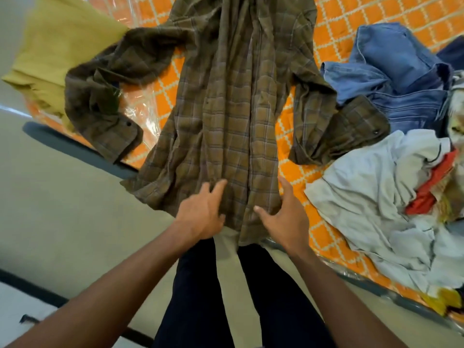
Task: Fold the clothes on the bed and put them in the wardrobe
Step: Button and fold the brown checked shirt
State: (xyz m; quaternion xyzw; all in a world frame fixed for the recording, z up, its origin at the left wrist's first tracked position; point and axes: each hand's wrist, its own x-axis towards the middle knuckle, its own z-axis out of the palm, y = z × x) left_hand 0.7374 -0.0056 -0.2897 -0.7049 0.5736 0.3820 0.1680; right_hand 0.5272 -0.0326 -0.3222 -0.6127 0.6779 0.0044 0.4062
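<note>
Left hand (200,214) and right hand (285,221) rest open-fingered on the plaid shirt (233,109) at its near hem.

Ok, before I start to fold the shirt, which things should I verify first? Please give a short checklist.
1. Shirt spread on the bed: ok.
2. Body smooth: not ok, long creases run down the middle.
3. Sleeves flat: not ok, both are crumpled.
4. Hem on the bed: not ok, it hangs over the edge.
5. Left hand and right hand at the hem: ok.
6. Buttons closed: cannot tell.
</note>
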